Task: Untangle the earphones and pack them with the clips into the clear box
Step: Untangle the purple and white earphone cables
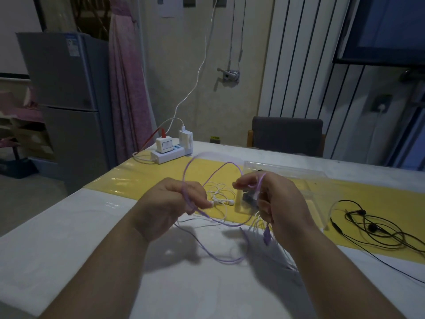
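Purple earphones hang in loops between both hands above the table. My left hand pinches the purple cord near its middle. My right hand holds another stretch of the cord looped over its fingers, and the purple plug dangles below it. White earphones lie tangled on the yellow runner just behind my hands. Black earphones lie in a loose tangle at the right. The clear box stands open behind my right hand, with dark clips showing through its near corner.
A white power strip with two chargers plugged in sits at the table's far left corner, with cables running up the wall. A dark chair stands behind the table. The yellow runner crosses the white tablecloth.
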